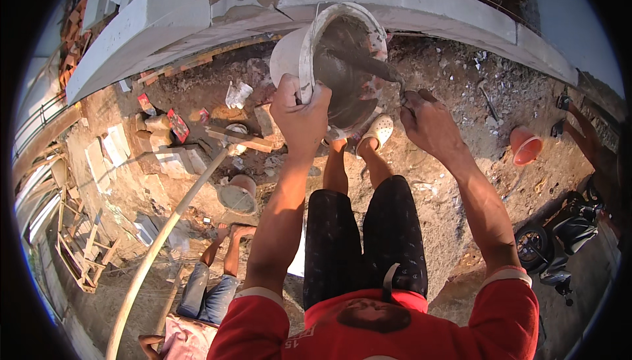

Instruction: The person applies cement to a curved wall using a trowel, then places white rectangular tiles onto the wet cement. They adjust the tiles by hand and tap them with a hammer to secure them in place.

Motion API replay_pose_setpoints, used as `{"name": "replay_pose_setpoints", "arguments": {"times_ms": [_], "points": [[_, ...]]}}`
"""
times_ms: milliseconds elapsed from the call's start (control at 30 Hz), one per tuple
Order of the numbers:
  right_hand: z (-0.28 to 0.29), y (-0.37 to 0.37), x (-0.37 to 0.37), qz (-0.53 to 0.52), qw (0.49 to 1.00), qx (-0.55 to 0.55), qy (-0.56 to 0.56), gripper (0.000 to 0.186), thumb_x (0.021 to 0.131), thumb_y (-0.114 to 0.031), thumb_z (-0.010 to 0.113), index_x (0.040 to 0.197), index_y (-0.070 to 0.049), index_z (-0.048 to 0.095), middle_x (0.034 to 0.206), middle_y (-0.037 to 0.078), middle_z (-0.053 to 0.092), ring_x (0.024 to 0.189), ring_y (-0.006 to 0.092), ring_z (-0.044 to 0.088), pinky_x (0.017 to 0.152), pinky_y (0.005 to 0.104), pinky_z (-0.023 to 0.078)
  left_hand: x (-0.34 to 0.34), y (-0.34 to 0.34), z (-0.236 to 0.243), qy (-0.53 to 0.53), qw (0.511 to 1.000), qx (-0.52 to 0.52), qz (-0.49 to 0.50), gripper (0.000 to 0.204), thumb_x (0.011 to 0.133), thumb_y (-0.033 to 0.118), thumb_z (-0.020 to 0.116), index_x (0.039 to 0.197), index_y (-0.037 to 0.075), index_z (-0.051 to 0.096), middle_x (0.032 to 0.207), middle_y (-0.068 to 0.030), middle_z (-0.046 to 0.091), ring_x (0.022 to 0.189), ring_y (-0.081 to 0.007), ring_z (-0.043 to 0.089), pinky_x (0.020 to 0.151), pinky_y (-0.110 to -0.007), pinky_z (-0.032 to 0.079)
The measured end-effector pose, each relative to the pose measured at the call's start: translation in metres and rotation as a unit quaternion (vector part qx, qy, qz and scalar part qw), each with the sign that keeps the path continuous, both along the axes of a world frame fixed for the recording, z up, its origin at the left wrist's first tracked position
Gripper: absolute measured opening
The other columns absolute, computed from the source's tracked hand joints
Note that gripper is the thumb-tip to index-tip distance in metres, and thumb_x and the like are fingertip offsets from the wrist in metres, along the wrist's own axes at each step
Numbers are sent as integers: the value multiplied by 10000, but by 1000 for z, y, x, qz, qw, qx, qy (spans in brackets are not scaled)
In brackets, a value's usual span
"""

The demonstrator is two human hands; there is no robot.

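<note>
My left hand (299,113) is closed around the near left rim of a pale bucket (287,58), which tilts so that its mouth faces me. Wet grey mortar (332,77) fills part of it and smears the inner wall. In my right hand (431,123) is the handle of a trowel (376,65); its mortar-coated blade reaches over the right rim into the bucket. Just beyond the bucket runs a low wall of light grey blocks (421,7), with mortar on its top near the bucket.
One large block (148,27) stands at the wall's left end. A long wooden pole (155,248) slants across the left. Below are a second mortar bucket (238,195), a red bucket (526,146) and a motorbike (553,241). Other people are at lower left (214,291) and far right (586,133).
</note>
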State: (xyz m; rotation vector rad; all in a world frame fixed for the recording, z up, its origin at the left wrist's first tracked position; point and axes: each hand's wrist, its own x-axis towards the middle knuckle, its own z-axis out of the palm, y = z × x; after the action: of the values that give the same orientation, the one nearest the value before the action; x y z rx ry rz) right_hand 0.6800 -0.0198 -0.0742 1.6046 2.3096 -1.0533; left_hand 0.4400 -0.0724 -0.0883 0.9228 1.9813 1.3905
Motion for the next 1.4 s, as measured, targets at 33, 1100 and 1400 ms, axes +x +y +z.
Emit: {"name": "replay_pose_setpoints", "arguments": {"times_ms": [33, 1100, 1400], "points": [[-7, 4, -19, 24, 999, 24, -36, 341, 979, -219, 598, 1158, 60, 677, 1089, 311, 694, 1051, 467, 697, 931, 496, 562, 3, 0, 3, 26, 1000, -3, -12, 271, 818, -17, 704, 736, 49, 454, 627, 51, 443, 631, -25, 365, 546, -237, 342], [-212, -4, -92, -98, 938, 281, 179, 471, 842, 28, 722, 1280, -13, 554, 1153, 240, 531, 1026, 429, 544, 859, 499, 479, -81, -55, -34, -73, 988, -53, 123, 228, 883, -7, 680, 791, 74, 488, 745, 71, 490, 693, -24, 392, 611, -221, 329], [-187, 10, -98, -118, 926, 302, 194, 342, 824, 49, 731, 1126, 8, 576, 1079, 235, 533, 957, 417, 547, 828, 489, 476, -109, -84, -51, -42, 993, -47, 99, 225, 881, -32, 666, 787, 67, 488, 755, 69, 491, 718, -30, 401, 638, -225, 354]]}}
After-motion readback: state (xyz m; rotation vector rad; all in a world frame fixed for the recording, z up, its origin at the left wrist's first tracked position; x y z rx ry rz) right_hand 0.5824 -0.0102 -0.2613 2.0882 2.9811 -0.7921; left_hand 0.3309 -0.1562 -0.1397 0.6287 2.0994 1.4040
